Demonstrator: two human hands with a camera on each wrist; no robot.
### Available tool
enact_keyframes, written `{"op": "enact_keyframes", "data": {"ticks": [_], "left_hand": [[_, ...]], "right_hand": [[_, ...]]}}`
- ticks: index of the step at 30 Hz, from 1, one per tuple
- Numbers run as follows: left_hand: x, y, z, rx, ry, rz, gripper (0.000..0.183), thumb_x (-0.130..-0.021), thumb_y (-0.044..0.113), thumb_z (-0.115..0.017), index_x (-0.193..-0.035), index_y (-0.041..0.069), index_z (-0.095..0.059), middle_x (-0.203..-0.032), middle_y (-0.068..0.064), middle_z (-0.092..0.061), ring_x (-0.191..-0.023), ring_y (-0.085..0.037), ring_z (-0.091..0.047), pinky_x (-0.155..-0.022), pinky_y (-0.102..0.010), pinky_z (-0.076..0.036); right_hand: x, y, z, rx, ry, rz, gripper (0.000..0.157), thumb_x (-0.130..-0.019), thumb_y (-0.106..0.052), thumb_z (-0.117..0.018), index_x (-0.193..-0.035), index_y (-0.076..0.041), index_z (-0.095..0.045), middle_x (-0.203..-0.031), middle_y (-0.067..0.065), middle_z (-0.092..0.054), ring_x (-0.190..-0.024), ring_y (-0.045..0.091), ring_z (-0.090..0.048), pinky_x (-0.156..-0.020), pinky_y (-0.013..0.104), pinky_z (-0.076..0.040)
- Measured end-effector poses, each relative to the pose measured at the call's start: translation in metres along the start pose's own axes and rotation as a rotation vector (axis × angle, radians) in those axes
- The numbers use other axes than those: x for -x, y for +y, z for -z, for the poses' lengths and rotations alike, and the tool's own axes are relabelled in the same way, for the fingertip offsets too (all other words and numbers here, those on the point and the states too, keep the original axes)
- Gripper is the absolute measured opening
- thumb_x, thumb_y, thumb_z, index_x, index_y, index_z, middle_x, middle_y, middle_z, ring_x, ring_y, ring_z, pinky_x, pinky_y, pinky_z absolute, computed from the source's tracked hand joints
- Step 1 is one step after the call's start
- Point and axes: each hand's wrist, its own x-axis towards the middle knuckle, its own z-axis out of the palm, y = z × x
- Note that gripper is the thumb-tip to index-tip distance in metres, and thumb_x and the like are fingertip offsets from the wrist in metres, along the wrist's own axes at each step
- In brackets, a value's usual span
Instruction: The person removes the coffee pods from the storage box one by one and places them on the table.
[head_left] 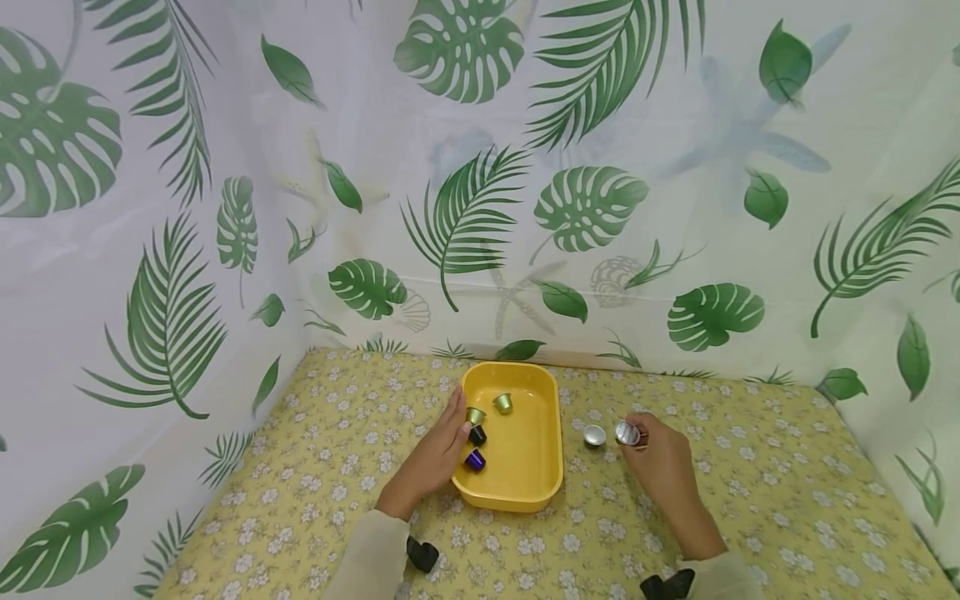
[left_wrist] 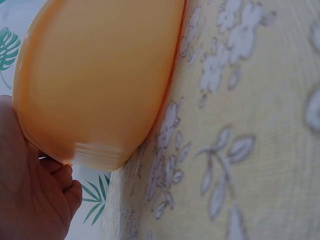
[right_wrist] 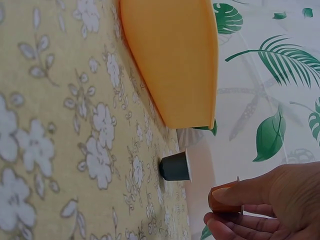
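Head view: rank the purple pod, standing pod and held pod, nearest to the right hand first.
1. Held pod: in the right hand.
2. Standing pod: on the cloth, left of that hand.
3. Purple pod: inside the yellow tray, left side.

The flower-patterned cloth (head_left: pixel 300 467) carries a yellow tray (head_left: pixel 528 437) and a foil-topped capsule (right_wrist: pixel 175 166) — dark green, it seems.

From where I stand, a yellow cloth (head_left: pixel 810 508) scattered with white flowers covers the counter (head_left: pixel 300 500). A white sheet (head_left: pixel 360 50) hangs behind its far edge and along its left and right edges, printed with green palm fronds, broad leaves and faint starfish. The light is soft, warmer towards the right.
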Motion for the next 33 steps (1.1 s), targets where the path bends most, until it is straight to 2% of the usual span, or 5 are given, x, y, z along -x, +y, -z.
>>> {"op": "enact_keyframes", "data": {"ticks": [6,16,22,30,33], "left_hand": [[0.001,0.001,0.001,0.003,-0.007,0.002,0.059,-0.114,0.03,-0.027,-0.163,0.005,-0.005,-0.169,0.003,0.009,-0.155,-0.021,-0.003,-0.124,-0.047,-0.015],[0.001,0.001,0.002,0.009,-0.012,0.002,0.059,-0.114,0.029,-0.028,-0.163,0.005,-0.005,-0.169,0.004,0.01,-0.155,-0.02,-0.003,-0.124,-0.046,-0.015],[0.0,0.0,0.002,0.0,-0.017,-0.002,0.059,-0.114,0.031,-0.026,-0.163,0.005,-0.005,-0.169,0.004,0.01,-0.155,-0.019,-0.003,-0.124,-0.044,-0.015],[0.0,0.0,0.002,0.004,-0.018,-0.008,0.059,-0.114,0.028,-0.028,-0.163,0.003,-0.005,-0.169,0.001,0.01,-0.156,-0.023,-0.003,-0.123,-0.048,-0.016],[0.0,0.0,0.002,0.0,-0.023,0.001,0.059,-0.114,0.028,-0.027,-0.163,0.004,-0.005,-0.169,0.003,0.011,-0.155,-0.021,-0.003,-0.123,-0.046,-0.015]], "right_hand": [[-0.001,0.005,-0.002,0.022,-0.049,-0.037,0.035,-0.087,0.001,-0.078,-0.119,0.01,-0.066,-0.099,0.028,-0.071,-0.083,0.038,-0.072,-0.068,0.049,-0.059],[-0.005,0.012,-0.008,0.062,-0.081,-0.052,0.036,-0.086,0.0,-0.078,-0.118,0.01,-0.066,-0.1,0.027,-0.071,-0.083,0.038,-0.07,-0.07,0.051,-0.058],[-0.006,0.014,-0.011,0.068,-0.123,-0.085,0.034,-0.084,0.001,-0.08,-0.114,0.009,-0.066,-0.102,0.027,-0.071,-0.082,0.036,-0.071,-0.069,0.05,-0.058],[-0.007,0.016,-0.014,0.081,-0.149,-0.122,0.031,-0.086,-0.001,-0.078,-0.113,0.008,-0.066,-0.103,0.028,-0.071,-0.083,0.037,-0.07,-0.068,0.05,-0.057],[-0.007,0.016,-0.015,0.082,-0.159,-0.126,0.029,-0.087,-0.001,-0.078,-0.111,0.007,-0.066,-0.102,0.027,-0.071,-0.084,0.037,-0.07,-0.068,0.05,-0.057]]}}
